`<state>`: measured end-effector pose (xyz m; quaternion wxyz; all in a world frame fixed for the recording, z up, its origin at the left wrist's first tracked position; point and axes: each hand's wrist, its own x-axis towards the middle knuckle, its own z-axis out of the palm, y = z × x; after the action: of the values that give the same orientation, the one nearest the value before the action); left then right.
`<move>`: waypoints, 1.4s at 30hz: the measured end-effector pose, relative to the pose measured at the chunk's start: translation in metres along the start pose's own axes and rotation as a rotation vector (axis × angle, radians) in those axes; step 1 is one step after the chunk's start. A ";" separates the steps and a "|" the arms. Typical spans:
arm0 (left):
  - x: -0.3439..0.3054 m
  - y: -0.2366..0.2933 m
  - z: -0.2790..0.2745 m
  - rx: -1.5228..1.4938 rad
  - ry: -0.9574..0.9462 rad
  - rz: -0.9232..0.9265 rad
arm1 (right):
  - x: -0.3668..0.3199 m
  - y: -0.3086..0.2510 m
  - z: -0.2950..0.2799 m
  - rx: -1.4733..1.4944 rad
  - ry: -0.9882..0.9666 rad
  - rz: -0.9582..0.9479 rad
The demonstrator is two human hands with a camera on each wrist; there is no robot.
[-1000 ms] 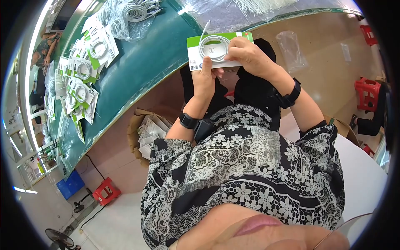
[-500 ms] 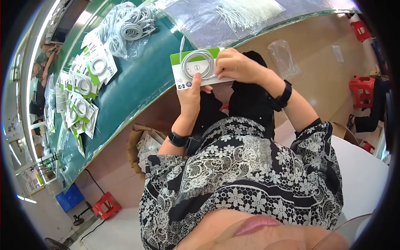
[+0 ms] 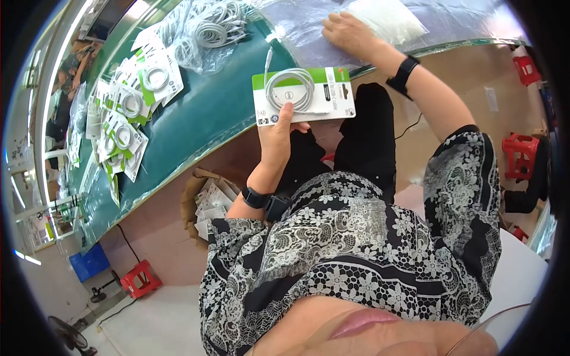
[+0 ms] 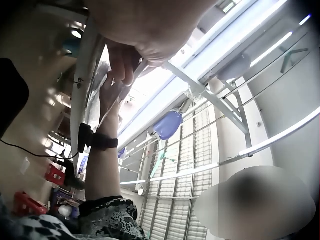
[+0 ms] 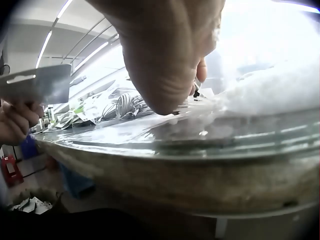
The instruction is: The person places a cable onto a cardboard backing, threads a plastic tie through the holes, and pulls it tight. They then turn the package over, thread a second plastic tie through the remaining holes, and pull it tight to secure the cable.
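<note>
My left hand point(image 3: 275, 139) grips a green-and-white packaging card point(image 3: 338, 98), thumb in front and fingers behind. On the card lies a coiled grey-white cable point(image 3: 307, 89), pressed by the thumb; one connector end sticks up past the card's top edge. Over the bench, my right hand point(image 3: 352, 35) is at the left end of a pile of thin white plastic ties point(image 3: 392, 21). In the right wrist view its fingertips reach down to the ends of the ties point(image 5: 205, 104). The palm mostly hides those fingertips, and whether they pinch a tie I cannot tell.
Several carded cables point(image 3: 127, 107) lie heaped on the green bench point(image 3: 219, 89). Bagged loose cable coils point(image 3: 208, 35) sit behind them. Below the bench edge stands an open carton point(image 3: 191, 199) with cards in it. Red stools point(image 3: 141, 279) are on the floor.
My right hand has left the card and moved up and away to the pile of ties on the bench. The left hand still holds the card with its coiled cable.
</note>
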<state>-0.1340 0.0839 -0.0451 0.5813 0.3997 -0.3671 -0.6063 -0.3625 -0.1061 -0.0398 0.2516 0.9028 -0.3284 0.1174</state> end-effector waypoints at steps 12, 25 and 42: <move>0.027 0.017 -0.014 -1.390 -0.157 -0.359 | 0.028 -0.013 -0.003 0.521 0.106 -0.025; 0.035 0.042 0.006 -1.781 -0.237 -0.386 | 0.020 -0.126 -0.129 0.977 0.559 0.335; 0.036 0.030 0.000 -1.643 -0.289 -0.336 | 0.026 -0.132 -0.125 0.856 0.591 0.342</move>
<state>-0.1217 0.0460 -0.0197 0.5364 -0.1813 0.1831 -0.8037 -0.2627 0.0337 0.0256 -0.0794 0.7869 -0.3087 0.5283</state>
